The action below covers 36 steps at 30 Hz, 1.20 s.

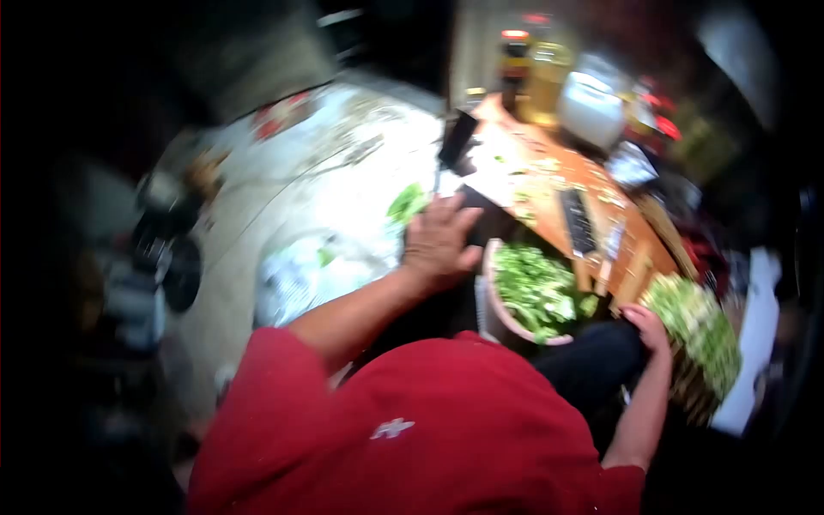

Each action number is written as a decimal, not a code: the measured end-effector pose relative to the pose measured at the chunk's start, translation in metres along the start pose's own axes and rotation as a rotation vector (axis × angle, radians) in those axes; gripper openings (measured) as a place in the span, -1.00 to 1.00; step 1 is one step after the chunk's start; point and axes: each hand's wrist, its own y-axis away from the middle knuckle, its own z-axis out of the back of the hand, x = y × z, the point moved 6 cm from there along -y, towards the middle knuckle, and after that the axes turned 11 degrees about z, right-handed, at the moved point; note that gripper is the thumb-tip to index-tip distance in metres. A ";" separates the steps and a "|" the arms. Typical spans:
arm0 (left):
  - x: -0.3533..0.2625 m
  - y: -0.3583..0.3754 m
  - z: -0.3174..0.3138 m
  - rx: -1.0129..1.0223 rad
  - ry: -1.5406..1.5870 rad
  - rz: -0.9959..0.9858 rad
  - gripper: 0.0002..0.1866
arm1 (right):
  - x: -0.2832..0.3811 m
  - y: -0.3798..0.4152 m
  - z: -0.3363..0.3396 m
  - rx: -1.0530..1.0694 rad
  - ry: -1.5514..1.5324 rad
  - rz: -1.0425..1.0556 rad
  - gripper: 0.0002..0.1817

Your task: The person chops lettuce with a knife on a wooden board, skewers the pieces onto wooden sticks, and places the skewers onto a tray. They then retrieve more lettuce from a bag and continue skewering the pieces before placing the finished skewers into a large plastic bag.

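Note:
My left hand (442, 243) is open, its fingers spread over a dark surface that looks like my trouser leg, and it holds nothing. Left of it lie a green leaf (407, 204) and a clear plastic bag (309, 279) on the pale floor. My right hand (648, 328) rests beside my dark knee (592, 356), fingers loosely extended, with nothing visible in it. Close to that hand is a heap of pale green leafy vegetables (699, 322) on a brown woven basket (691, 386). Between my hands stands a pink-rimmed bucket (491, 287) of chopped greens (536, 287).
A wooden board (549, 176) strewn with scraps carries a dark-bladed cleaver (578, 223) and a knife (611, 249). Behind stand a dark bottle (513, 69), an oil bottle (547, 81) and a white jar (592, 107). Dark pots (176, 266) sit far left.

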 end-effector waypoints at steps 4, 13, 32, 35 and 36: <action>0.003 0.026 0.009 0.004 -0.045 0.098 -0.31 | -0.024 -0.048 -0.006 0.145 -0.289 -0.229 -0.63; 0.057 0.079 0.048 -0.231 0.350 0.290 -0.44 | -0.047 -0.097 -0.022 0.409 -0.027 -0.410 -0.65; 0.275 0.372 -0.016 0.448 -0.013 1.238 -0.37 | -0.063 -0.106 0.013 0.205 0.137 -0.472 -0.71; 0.243 0.398 -0.024 0.511 0.048 1.187 -0.38 | -0.081 -0.125 0.029 0.240 0.313 -0.431 -0.73; 0.231 0.404 -0.027 0.495 0.053 1.105 -0.39 | -0.077 -0.127 0.026 0.242 0.331 -0.434 -0.73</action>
